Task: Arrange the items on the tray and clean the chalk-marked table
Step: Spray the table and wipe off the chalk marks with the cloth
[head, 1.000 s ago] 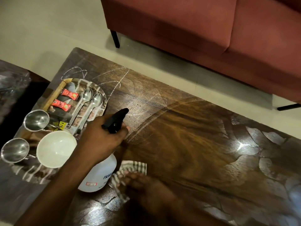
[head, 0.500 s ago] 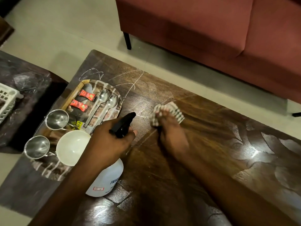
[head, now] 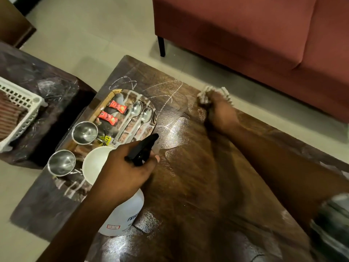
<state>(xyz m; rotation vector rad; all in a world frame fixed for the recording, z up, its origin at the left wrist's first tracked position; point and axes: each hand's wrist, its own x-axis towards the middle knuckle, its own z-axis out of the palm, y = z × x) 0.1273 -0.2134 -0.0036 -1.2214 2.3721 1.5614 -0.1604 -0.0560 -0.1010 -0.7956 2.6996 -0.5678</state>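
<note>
My left hand (head: pixel 126 173) grips the black trigger head of a white spray bottle (head: pixel 122 216) standing on the dark wooden table (head: pixel 198 186). My right hand (head: pixel 219 112) holds a striped cloth (head: pixel 205 93) pressed on the table near its far edge. White chalk marks (head: pixel 164 91) remain on the far left of the table, beside an oval tray (head: pixel 154 118). The tray carries two red sachets (head: pixel 112 113), two spoons (head: pixel 138 115), two steel cups (head: pixel 85 132), a white bowl (head: pixel 94 163) and a yellow sachet (head: pixel 104 141).
A red sofa (head: pixel 255 35) stands just beyond the table's far edge. To the left, a low dark side table holds a white slotted basket (head: pixel 20 110). A wet sheen (head: pixel 173 133) lies on the table right of the tray.
My right hand has swept the cloth from the near middle of the table out toward the far edge. My left hand has kept its hold on the spray bottle.
</note>
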